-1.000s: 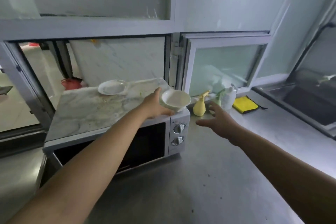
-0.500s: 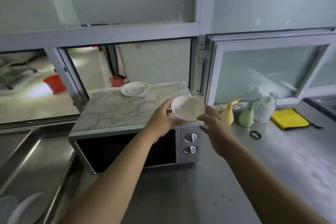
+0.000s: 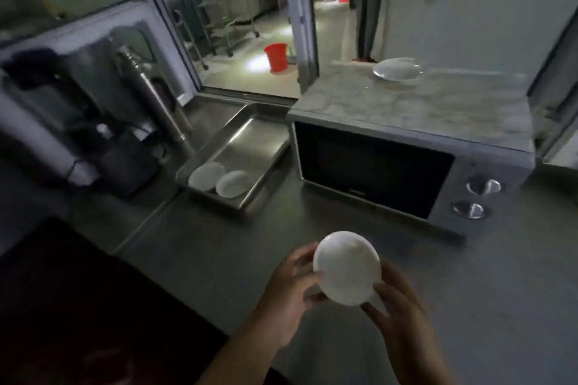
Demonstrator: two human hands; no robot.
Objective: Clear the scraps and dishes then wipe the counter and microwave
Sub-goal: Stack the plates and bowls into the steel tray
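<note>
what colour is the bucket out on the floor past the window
Red; the bucket shows best in the head view.

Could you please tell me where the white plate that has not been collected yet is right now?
In the head view, the white plate sits upper right, on the marble slab atop the microwave, near the slab's back edge.

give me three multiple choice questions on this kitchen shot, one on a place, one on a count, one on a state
1. Where is the white plate?
A. on the marble slab atop the microwave
B. in the tray
C. on the floor

2. How many white dishes lie in the steel tray?
A. none
B. two
C. four

3. How is the white bowl held?
A. by both hands
B. by one hand
C. resting on the counter

Key: 1 A, it sits on the slab; 2 B, two lie side by side; 3 A, left hand and right hand both grip it.
</note>
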